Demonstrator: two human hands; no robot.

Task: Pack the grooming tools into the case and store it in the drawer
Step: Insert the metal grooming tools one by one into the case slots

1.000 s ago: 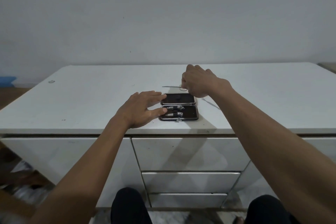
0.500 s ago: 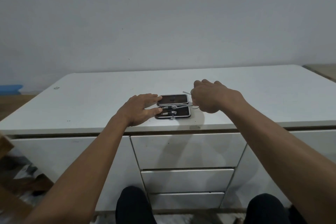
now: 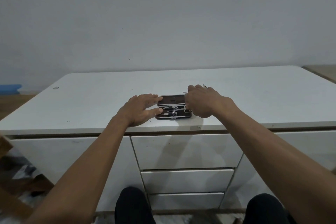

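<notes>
Open dark case [image 3: 173,108] flat on white cabinet top [image 3: 91,100], between both hands. Left hand [image 3: 141,110] flat, fingers straight, touching case's left edge. Right hand [image 3: 201,102] curled over case's right end, pinching thin metal tool [image 3: 179,109]. Closed drawers [image 3: 185,151] below hands.

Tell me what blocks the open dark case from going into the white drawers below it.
Nothing lies between them, but the open dark grooming case still lies flat on the white cabinet top, and all three white drawers are shut. The left hand steadies the case; the right hand works over it.
</notes>
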